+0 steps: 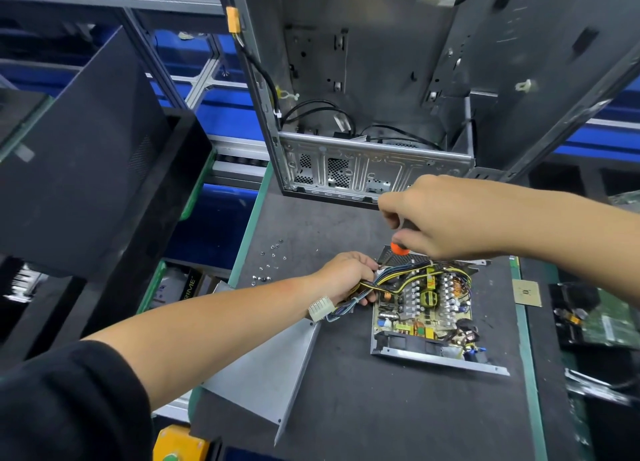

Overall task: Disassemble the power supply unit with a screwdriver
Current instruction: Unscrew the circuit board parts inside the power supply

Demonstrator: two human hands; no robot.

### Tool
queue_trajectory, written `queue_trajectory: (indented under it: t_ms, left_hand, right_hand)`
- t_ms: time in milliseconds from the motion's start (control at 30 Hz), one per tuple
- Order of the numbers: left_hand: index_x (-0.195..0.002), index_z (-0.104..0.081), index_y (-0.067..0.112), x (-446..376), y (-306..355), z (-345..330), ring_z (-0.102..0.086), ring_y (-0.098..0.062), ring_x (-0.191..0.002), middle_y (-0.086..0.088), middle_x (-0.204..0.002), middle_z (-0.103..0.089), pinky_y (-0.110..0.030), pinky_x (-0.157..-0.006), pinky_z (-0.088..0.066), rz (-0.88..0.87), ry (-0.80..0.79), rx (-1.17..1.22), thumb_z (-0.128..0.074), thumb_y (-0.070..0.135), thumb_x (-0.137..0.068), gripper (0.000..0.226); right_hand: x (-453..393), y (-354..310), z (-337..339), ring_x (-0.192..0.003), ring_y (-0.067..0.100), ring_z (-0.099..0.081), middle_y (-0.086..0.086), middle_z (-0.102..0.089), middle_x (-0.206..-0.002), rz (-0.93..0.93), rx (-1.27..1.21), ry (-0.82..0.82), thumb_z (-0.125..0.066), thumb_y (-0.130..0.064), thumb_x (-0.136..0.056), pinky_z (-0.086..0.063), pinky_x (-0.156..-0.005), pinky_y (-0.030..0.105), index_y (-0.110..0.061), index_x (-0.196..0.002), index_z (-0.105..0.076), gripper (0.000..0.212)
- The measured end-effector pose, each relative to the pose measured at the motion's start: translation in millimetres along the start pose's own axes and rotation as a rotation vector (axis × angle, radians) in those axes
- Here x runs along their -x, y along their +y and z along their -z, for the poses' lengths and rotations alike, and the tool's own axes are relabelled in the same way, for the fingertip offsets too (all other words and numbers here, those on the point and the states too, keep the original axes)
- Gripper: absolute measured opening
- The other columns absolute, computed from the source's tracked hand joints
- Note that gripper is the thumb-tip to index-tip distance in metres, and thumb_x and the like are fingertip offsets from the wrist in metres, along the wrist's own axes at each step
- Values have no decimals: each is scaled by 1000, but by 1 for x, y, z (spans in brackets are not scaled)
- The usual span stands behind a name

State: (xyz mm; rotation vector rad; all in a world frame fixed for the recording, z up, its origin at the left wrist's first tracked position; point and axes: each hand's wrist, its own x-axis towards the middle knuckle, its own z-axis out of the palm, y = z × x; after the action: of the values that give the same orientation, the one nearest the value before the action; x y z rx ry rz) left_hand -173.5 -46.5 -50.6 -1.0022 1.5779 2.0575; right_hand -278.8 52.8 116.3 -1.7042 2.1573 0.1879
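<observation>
The opened power supply unit [424,317] lies on the dark mat with its circuit board, coils and heat sinks bare. My left hand [346,276] grips the bundle of yellow, black and blue cables [386,282] at the unit's left edge, and a white connector [320,308] hangs by my wrist. My right hand [446,218] grips a screwdriver with a black and orange handle [399,246], held upright over the unit's far left corner. Its tip is hidden behind the cables and housing.
The unit's removed grey metal cover [273,374] lies at the mat's front left. Several loose screws [272,261] are scattered left of my left hand. An empty computer case [374,114] stands behind. A processor chip [526,292] and circuit boards [602,318] lie at right.
</observation>
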Motion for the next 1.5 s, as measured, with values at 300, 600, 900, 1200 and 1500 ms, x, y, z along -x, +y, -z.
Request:
queue_trajectory:
  t_ms: [300,600,900,1200,1500]
  left_hand:
    - [-90,-54,4,1,5,0,-56,-15,-38,-16,-71,-58,-21,-37,-45,6,22,-61,-43,-12,-82,21]
    - [-75,-61,8,1,5,3,-59,-25,-49,-15,-59,-63,-27,-51,-49,-7,36,-138,-49,2,-66,16]
    - [-77,-64,18,-2,10,6,-61,-17,-62,-3,-69,-65,-29,-68,-53,-107,143,-342,-64,3,-78,15]
    - [-78,-77,17,-1,10,6,-63,-8,-70,8,-69,-69,-17,-67,-49,-297,280,-516,-68,4,-74,16]
    - [-94,-78,12,4,12,6,-65,-8,-91,-1,-94,-75,-16,-82,-47,-312,169,-647,-57,3,-75,29]
  right_hand:
    - [-1,1,1,-68,3,-50,-14,-53,-71,-51,-162,11,-70,-37,-84,-37,-54,24,-28,-90,-57,16]
    - [5,7,6,-84,17,-56,-8,-61,-89,-15,-64,-125,-67,-26,-83,-51,-72,37,-27,-92,-54,17]
    - [4,8,5,-69,13,-50,-7,-44,-75,-103,-2,-70,-49,-44,-97,-36,-55,32,-23,-91,-53,22]
    - [7,8,3,-77,20,-55,-9,-46,-75,-126,-43,-75,-52,-40,-94,-44,-62,35,-26,-88,-53,16]
    - [10,3,-3,-67,15,-50,-6,-49,-75,-110,16,-28,-55,-37,-91,-37,-53,30,-23,-90,-54,14]
